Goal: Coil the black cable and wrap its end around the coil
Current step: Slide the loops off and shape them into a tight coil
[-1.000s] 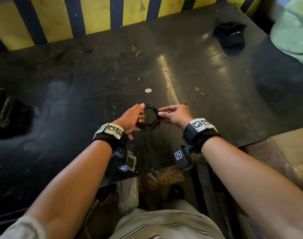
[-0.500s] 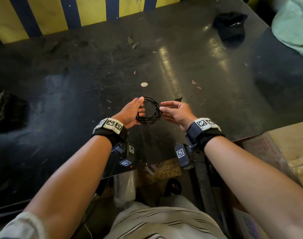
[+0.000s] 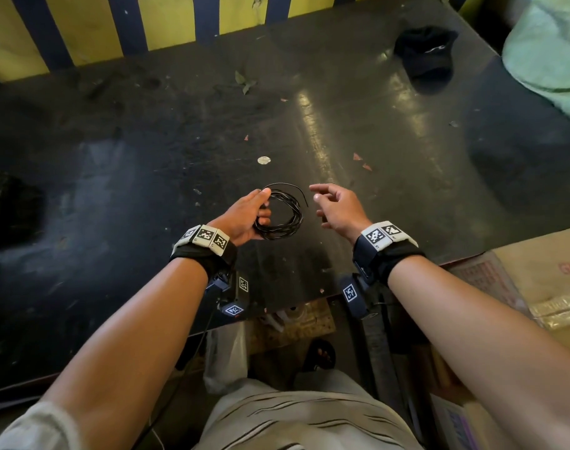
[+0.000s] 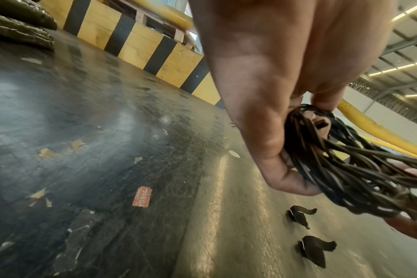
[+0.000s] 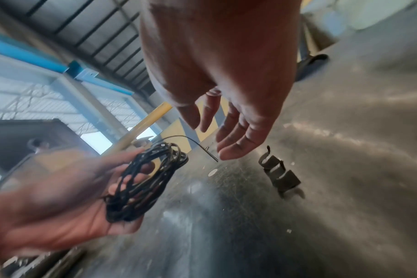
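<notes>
Left hand [image 3: 244, 219] grips the coiled black cable [image 3: 282, 219], fingers curled through the loops, above the dark table [image 3: 147, 177]. Right hand [image 3: 337, 209] empty, fingers relaxed, just beside the coil, not touching. Cable's free end [image 3: 298, 190] sticks out toward the right hand.

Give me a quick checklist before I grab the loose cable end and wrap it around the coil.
1. Coil held firmly: ok, left hand grips the coil at one side.
2. Loops gathered: ok, they sit bundled together.
3. Loose end free: ok, it arcs out from the top of the coil.
4. Right hand empty: ok, fingers relaxed beside the end, not touching it.
5. End wrapped: not ok, not yet done.
6. Enough length for the wrap: cannot tell.
</notes>
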Demonstrator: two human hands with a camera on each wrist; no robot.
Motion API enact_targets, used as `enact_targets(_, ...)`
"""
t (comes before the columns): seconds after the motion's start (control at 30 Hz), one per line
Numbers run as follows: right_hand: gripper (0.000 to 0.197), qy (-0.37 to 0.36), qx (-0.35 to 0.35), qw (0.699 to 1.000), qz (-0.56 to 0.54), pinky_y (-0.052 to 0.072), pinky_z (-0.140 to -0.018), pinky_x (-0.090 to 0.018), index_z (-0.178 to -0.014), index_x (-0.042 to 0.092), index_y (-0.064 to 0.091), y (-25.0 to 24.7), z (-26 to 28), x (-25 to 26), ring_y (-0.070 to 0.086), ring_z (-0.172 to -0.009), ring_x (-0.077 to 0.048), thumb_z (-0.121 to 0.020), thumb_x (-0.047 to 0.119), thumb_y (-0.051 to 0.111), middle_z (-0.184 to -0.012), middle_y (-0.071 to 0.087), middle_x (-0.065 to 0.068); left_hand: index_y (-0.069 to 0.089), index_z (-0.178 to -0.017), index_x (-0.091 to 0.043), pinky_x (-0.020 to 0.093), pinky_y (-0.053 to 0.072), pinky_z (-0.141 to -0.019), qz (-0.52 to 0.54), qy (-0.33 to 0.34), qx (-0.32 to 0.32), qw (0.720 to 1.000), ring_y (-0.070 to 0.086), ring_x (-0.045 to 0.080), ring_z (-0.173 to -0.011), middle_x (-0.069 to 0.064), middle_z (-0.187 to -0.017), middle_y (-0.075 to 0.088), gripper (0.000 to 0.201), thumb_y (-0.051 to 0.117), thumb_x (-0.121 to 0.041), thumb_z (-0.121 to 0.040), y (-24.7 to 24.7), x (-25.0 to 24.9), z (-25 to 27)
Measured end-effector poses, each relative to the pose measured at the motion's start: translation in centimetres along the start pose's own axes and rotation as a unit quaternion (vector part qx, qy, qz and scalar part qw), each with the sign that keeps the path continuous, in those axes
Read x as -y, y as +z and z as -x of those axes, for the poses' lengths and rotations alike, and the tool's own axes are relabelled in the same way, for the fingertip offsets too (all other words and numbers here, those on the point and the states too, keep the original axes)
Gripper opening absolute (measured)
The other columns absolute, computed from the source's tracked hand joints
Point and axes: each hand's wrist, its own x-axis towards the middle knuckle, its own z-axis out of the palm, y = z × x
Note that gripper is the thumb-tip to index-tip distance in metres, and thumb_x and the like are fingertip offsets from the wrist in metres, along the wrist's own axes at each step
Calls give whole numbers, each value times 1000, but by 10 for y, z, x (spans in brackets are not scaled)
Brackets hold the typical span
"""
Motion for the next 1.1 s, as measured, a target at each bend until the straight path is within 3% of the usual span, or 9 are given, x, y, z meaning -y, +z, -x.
enact_targets(0.07, 31, -29, 33, 997, 62, 62, -81, -38, -126, 26, 69, -2, -4, 0, 67, -87, -19, -96, 23, 64, -99, 67, 1, 46, -82, -21, 34, 54, -64, -12, -2, 7, 1000, 37, 8, -56, -6, -64, 34, 31, 42, -41, -105, 4, -2, 2)
enact_targets(0.2, 8, -13, 84, 994, 74, 62, -87, -40, -98, 19, 77, -1, -12, 3, 75, -87, -24, -92, 18, 72, -89, 77, -4, 45, -81, -21, 32, 53, -63, -18, -4, 31, 999, 37, 9, -57, -6, -65, 33, 32, 41, -42, -105, 6, -4, 6)
enact_targets(0.3, 12, 32, 115, 993, -24, 61, -72, -28, -106, 2, 72, 3, -15, 5, 69, -69, -16, -97, 4, 65, -78, 71, -7, 45, -80, -21, 32, 54, -61, -15, -4, 35, 999, 36, 9, -57, -6, -65, 33, 33, 41, -42, -105, 4, -5, 8)
enact_targets(0.47, 12, 86, 162, 976, -118, 60, -62, -23, -105, 12, 67, 8, -8, 14, 69, -63, -10, -101, 7, 57, -81, 71, -6, 44, -82, -21, 33, 54, -61, -19, 5, 29, 999, 37, 9, -58, -6, -65, 34, 32, 41, -42, -106, -2, -5, 5)
enact_targets(0.63, 22, 136, 160, 966, -150, 56, -69, -33, -101, 15, 65, 14, -3, 27, 66, -67, -16, -106, 28, 47, -82, 71, -6, 43, -86, -21, 37, 52, -70, -35, 20, 2, 999, 37, 9, -59, -6, -66, 35, 28, 40, -40, -106, -8, -8, -1)
enact_targets(0.73, 37, 131, 184, 971, -83, 52, -77, -35, -106, 17, 67, 13, -6, 30, 70, -75, -18, -96, 52, 58, -89, 77, -2, 45, -95, -20, 42, 52, -76, -56, 27, -22, 998, 38, 8, -59, -6, -68, 38, 22, 40, -38, -106, -10, -8, -4)
enact_targets(0.87, 46, 72, 202, 975, 65, 59, -85, -44, -125, 7, 63, 18, -15, 25, 73, -85, -21, -88, 29, 78, -107, 78, -14, 48, -93, -19, 35, 48, -72, -104, 50, -50, 992, 40, 9, -60, -3, -73, 41, 24, 40, -37, -107, -7, -8, -10)
enact_targets(1.0, 27, 73, 184, 976, 94, 61, -74, -36, -116, 5, 67, 24, -23, 25, 72, -71, -19, -94, 20, 71, -94, 77, -12, 53, -96, -17, 30, 47, -65, -122, 49, -75, 988, 43, 9, -61, -2, -73, 43, 29, 40, -40, -106, -6, -5, -17)
enact_targets(1.1, 26, 67, 150, 983, 80, 63, -75, -38, -117, 12, 66, 28, -26, 23, 70, -67, -19, -92, 12, 71, -87, 73, -8, 60, -104, -15, 39, 54, -76, -110, 23, -60, 992, 46, 10, -63, -3, -72, 44, 35, 42, -45, -105, -6, -5, -19)
